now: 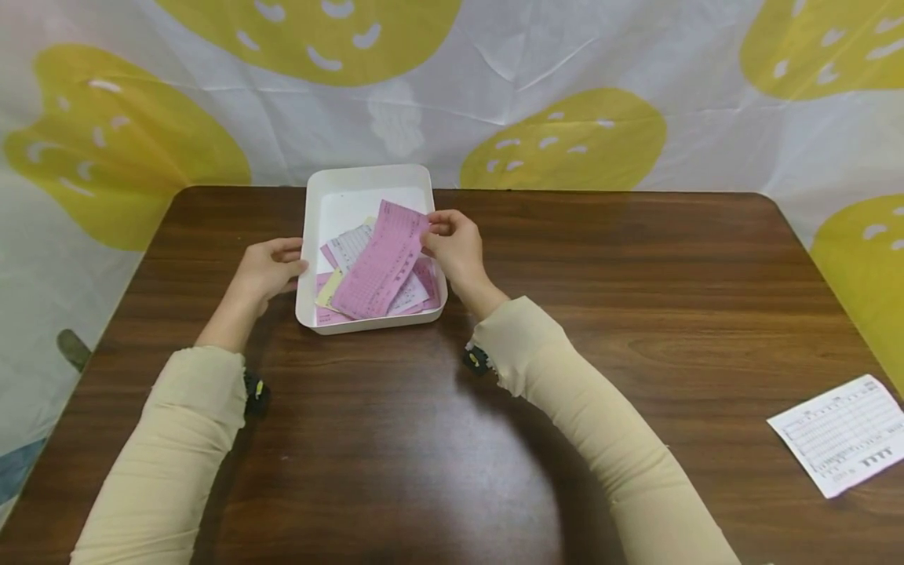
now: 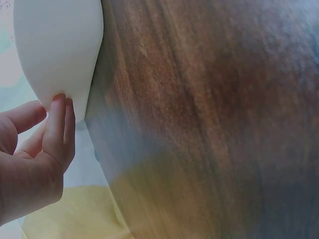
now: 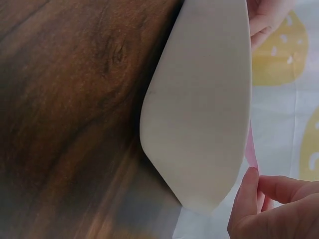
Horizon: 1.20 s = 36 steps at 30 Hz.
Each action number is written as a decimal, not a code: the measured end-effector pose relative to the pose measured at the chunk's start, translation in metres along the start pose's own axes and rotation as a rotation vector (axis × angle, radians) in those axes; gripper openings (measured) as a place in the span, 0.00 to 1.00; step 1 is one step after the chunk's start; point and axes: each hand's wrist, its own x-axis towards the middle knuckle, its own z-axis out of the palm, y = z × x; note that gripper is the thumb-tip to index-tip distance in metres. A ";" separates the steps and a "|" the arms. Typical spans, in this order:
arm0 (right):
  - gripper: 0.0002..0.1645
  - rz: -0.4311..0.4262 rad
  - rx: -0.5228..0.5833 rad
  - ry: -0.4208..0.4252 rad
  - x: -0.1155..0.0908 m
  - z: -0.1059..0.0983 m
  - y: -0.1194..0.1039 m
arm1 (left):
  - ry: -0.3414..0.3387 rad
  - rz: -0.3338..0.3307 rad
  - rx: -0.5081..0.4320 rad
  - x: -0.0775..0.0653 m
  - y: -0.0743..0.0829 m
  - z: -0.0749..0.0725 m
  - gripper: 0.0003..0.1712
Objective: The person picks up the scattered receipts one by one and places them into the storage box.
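Observation:
A white tray [image 1: 356,182] sits at the back of the brown table with pink, white and yellow paper slips piled inside. My right hand [image 1: 457,249] pinches the upper right edge of a printed pink paper slip [image 1: 382,263], which lies slanted over the pile. In the right wrist view, thumb and fingertips meet on a strip of that pink slip just past the tray wall [image 3: 197,104]. My left hand [image 1: 263,271] is at the tray's left side. Its fairly straight fingers [image 2: 57,124] touch the outer wall, the thumb by the rim.
A white printed form [image 1: 843,434] lies near the table's right edge. Behind the wooden table [image 1: 600,282] hangs a white curtain [image 1: 494,71] with yellow patterns, close to the tray's far side. Dark wrist devices show below both sleeves.

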 end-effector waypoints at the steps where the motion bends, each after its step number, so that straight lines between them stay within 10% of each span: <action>1: 0.18 0.000 0.000 -0.001 0.000 0.000 0.000 | -0.001 0.000 -0.002 0.000 0.000 0.000 0.31; 36: 0.18 -0.037 -0.054 -0.037 0.010 -0.048 -0.009 | -0.004 0.007 0.021 0.002 -0.004 -0.003 0.30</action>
